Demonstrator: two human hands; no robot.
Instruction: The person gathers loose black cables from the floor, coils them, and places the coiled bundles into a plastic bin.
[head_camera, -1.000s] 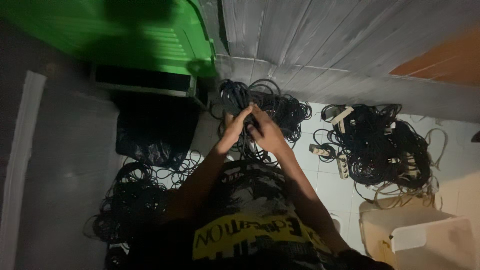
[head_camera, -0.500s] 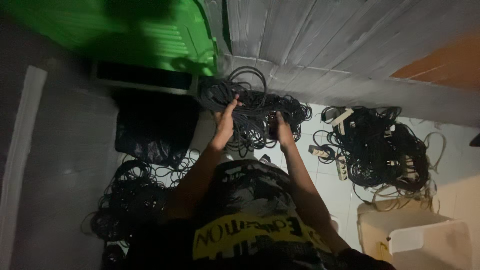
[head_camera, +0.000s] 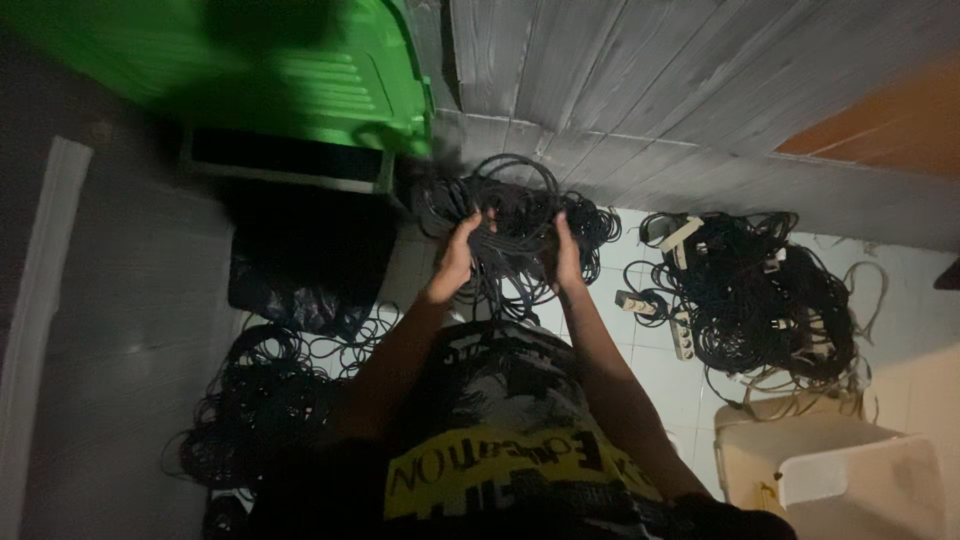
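Observation:
A tangled bundle of black cable (head_camera: 515, 215) hangs in front of me, lifted off the floor. My left hand (head_camera: 457, 255) grips its left side. My right hand (head_camera: 565, 255) grips its right side, fingers curled into the loops. The two hands are about a hand's width apart, with cable strands stretched between them. Both forearms reach forward over my dark patterned shirt with a yellow band.
A second heap of black cable with white power strips (head_camera: 755, 290) lies on the pale tiled floor at right. More black coils (head_camera: 255, 410) lie at lower left. A green plastic crate (head_camera: 300, 75) and black bag (head_camera: 300, 265) stand at left. A cream bin (head_camera: 830, 475) is at lower right.
My hands were close together at the cable bundle, then moved apart. The bundle rose and spread wider between them.

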